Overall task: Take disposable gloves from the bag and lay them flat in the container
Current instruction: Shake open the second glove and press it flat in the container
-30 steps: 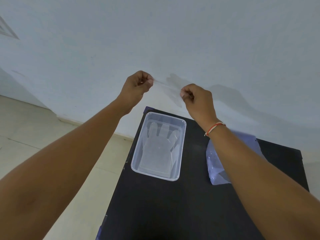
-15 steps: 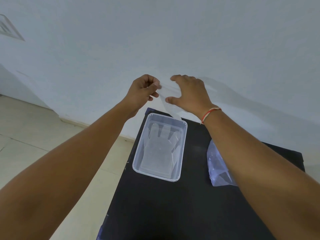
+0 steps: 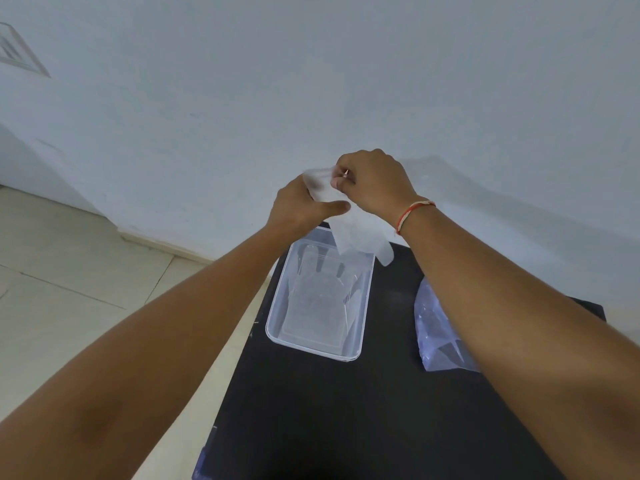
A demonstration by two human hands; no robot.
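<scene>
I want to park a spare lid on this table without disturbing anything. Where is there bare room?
The near half of the black table, below the clear plastic container and the bluish plastic bag, is bare. The strip between them is bare too. The far end is crowded: both hands hold a thin transparent glove above the container.

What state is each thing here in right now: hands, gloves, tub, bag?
Left hand: pinching the held glove.
Right hand: pinching the same glove.
Held glove: hanging above the tub's far end.
Tub: open, glove lying flat inside.
Bag: lying on the table.
</scene>
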